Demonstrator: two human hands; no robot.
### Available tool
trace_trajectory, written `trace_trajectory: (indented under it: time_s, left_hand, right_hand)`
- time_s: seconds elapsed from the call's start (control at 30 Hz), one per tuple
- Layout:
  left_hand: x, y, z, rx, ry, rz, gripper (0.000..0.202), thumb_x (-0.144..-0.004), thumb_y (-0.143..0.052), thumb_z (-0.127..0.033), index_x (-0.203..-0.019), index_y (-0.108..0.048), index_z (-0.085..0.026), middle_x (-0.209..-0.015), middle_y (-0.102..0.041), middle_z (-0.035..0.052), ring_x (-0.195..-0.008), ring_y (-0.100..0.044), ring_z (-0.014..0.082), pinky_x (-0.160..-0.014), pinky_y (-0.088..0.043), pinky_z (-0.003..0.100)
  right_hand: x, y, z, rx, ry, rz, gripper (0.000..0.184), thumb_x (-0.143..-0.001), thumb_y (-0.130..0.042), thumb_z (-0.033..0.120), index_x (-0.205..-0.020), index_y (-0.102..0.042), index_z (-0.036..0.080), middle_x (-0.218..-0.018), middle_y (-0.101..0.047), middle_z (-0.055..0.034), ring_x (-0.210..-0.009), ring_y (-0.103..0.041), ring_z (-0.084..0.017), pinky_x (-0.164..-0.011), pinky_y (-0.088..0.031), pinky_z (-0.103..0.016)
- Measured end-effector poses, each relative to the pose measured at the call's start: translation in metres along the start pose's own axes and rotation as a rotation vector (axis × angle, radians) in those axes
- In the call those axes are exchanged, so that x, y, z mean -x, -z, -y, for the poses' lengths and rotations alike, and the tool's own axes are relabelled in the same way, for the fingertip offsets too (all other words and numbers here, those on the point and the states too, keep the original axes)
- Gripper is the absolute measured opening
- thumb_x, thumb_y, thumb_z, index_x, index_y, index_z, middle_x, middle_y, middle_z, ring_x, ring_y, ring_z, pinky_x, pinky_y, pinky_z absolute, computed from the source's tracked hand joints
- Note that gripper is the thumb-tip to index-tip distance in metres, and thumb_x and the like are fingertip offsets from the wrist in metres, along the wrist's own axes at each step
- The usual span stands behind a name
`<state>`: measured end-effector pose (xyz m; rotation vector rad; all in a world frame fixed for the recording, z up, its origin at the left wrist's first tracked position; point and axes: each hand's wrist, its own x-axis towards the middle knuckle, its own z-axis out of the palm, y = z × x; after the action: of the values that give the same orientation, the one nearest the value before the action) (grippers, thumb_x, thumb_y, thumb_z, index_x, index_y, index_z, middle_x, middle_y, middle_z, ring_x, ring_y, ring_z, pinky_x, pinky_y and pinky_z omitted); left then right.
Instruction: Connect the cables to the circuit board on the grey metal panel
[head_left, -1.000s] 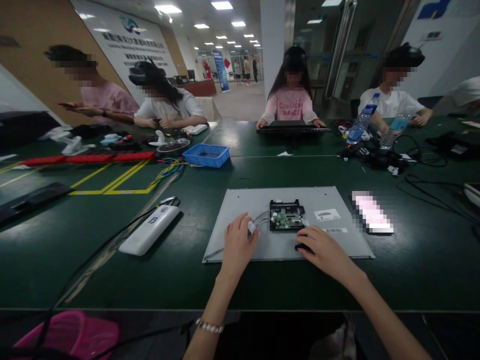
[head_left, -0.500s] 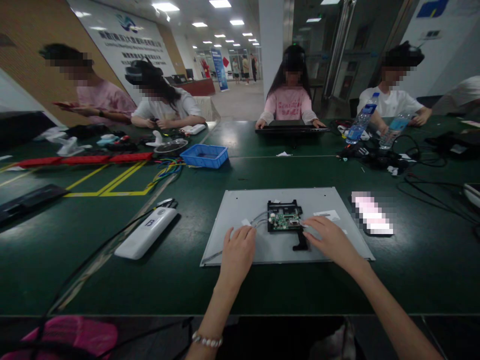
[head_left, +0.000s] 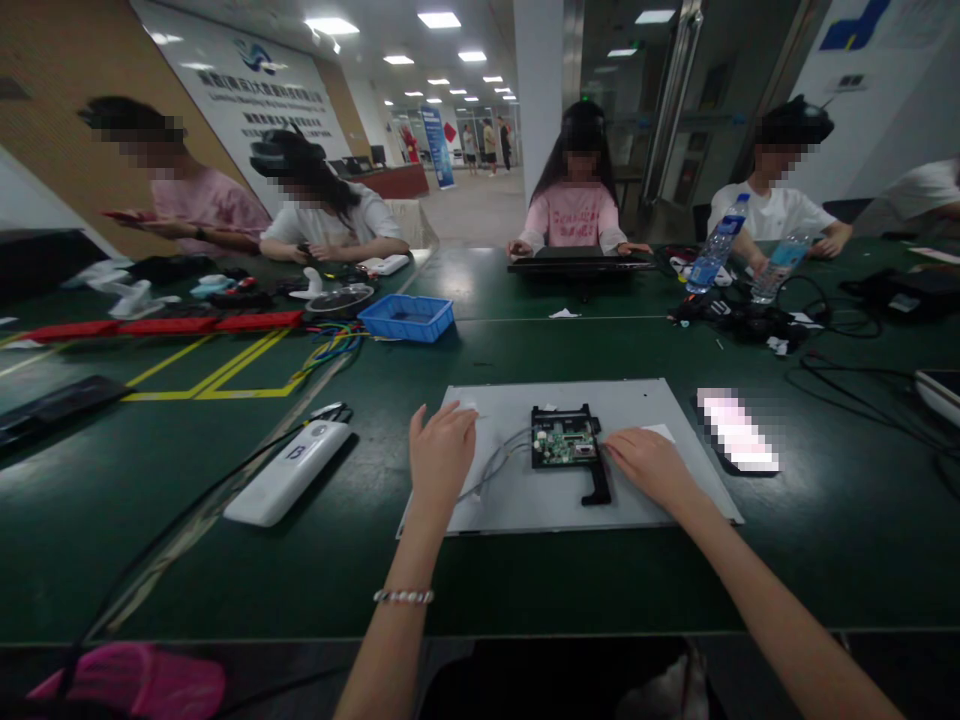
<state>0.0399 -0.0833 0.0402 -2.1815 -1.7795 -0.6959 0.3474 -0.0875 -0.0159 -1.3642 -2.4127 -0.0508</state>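
Note:
My left hand [head_left: 442,455] is raised over the left part of a pale grey flat panel [head_left: 510,400]. Its thumb and a finger come together at a small pale bit, too faint to name. Thin grey cables [head_left: 499,455] run from below that hand to a green circuit board [head_left: 562,445]. The board sits in a black plastic bracket [head_left: 598,485] on the panel. At the bracket's right edge, my right hand [head_left: 649,462] has its fingers pressed together, the tips gripping that edge. A white label [head_left: 662,432] lies partly behind the right hand.
Left of the panel lies a white power bank [head_left: 289,475] with a black cable. A phone [head_left: 739,430] is to the right. Farther off are a blue basket [head_left: 407,318], two water bottles [head_left: 718,245] and tangled cables. Several people sit across the table [head_left: 510,350].
My left hand has moved up and left, off the cables, which now bow loosely. My right hand stays at the bracket's edge, fingers closer together. The view has shifted slightly.

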Motion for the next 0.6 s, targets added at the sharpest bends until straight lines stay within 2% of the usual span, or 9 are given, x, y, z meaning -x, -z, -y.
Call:
trace_trajectory:
  time_s: [0.13,0.27,0.33,0.43,0.5,0.6]
  left_hand:
    - [0.005,-0.023,0.016,-0.077,-0.026,0.153,0.027,-0.080,-0.043,-0.011,-0.087,-0.067,-0.023,-0.100,-0.070,0.0061,-0.116,-0.050,0.0275,-0.105,-0.013,0.058]
    - [0.009,-0.026,0.019,-0.125,0.019,0.226,0.038,-0.077,-0.038,-0.006,-0.103,-0.062,-0.021,-0.113,-0.064,0.0074,-0.121,-0.045,0.0262,-0.105,-0.012,0.059]
    - [0.005,-0.022,0.010,-0.125,0.050,0.213,0.045,-0.077,-0.035,-0.003,-0.113,-0.056,-0.019,-0.121,-0.059,0.0081,-0.123,-0.043,0.0239,-0.106,-0.014,0.055]
    - [-0.006,-0.023,-0.017,-0.056,0.038,0.223,0.048,-0.077,-0.036,-0.004,-0.121,-0.050,-0.018,-0.126,-0.055,0.0097,-0.121,-0.045,0.0224,-0.106,-0.022,0.049]
    - [-0.015,-0.032,-0.038,0.048,-0.025,0.261,0.044,-0.082,-0.039,-0.011,-0.125,-0.045,-0.019,-0.127,-0.053,0.0092,-0.117,-0.049,0.0223,-0.102,-0.030,0.045]
    - [-0.027,-0.055,-0.062,0.118,-0.039,0.221,0.043,-0.086,-0.043,-0.023,-0.129,-0.040,-0.015,-0.130,-0.050,0.0117,-0.118,-0.047,0.0245,-0.097,-0.036,0.041]
  right_hand:
    - [0.008,0.005,-0.019,0.108,-0.137,-0.081,0.025,-0.089,-0.041,0.013,-0.101,-0.063,0.015,-0.106,-0.063,-0.0127,-0.100,-0.055,-0.024,-0.084,-0.042,-0.037]
    - [0.012,0.003,-0.032,0.139,-0.284,-0.013,0.024,-0.088,-0.041,0.015,-0.096,-0.065,0.015,-0.101,-0.065,-0.0119,-0.097,-0.057,-0.023,-0.084,-0.042,-0.036]
    - [0.013,0.000,-0.032,0.103,-0.323,0.009,0.025,-0.088,-0.041,0.016,-0.097,-0.064,0.016,-0.099,-0.065,-0.0101,-0.095,-0.057,-0.022,-0.085,-0.042,-0.034]
    - [0.011,-0.005,-0.026,0.041,-0.343,-0.027,0.029,-0.084,-0.043,0.014,-0.105,-0.063,0.016,-0.109,-0.063,-0.0094,-0.103,-0.054,-0.022,-0.090,-0.040,-0.034]
    - [0.010,-0.007,-0.022,0.004,-0.348,-0.063,0.035,-0.080,-0.044,0.011,-0.110,-0.061,0.016,-0.115,-0.060,-0.0094,-0.109,-0.051,-0.022,-0.094,-0.038,-0.035]
    - [0.009,-0.009,-0.018,-0.049,-0.349,-0.095,0.040,-0.076,-0.043,0.008,-0.112,-0.060,0.015,-0.118,-0.059,-0.0094,-0.111,-0.049,-0.022,-0.098,-0.035,-0.036]
